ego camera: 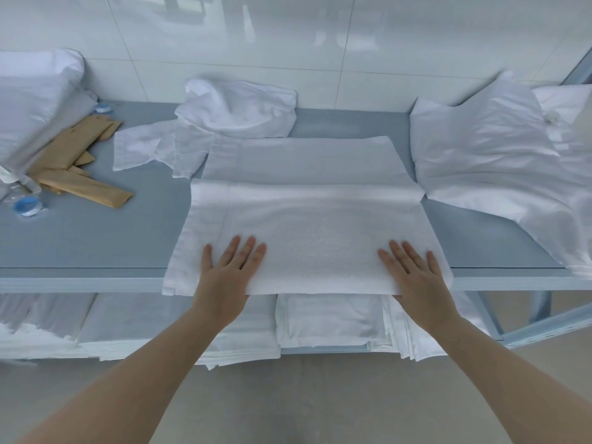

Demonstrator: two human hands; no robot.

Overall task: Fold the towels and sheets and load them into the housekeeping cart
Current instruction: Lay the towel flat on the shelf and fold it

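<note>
Towel (307, 238), white looped terry folded into a broad rectangle, lies at the near edge of the pale blue table (96, 238), its front hem just overhanging. Both hands lie flat on it, fingers straight and spread: left hand (229, 270) near one front corner, right hand (416, 274) near the other. Farther back sit crumpled white cloths (237, 107), brown paper packets (73, 161), and what seems a smooth pillow (487, 161).

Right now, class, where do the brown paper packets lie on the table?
In the head view, the brown paper packets lie far left on the table, beside a pillow.
</note>
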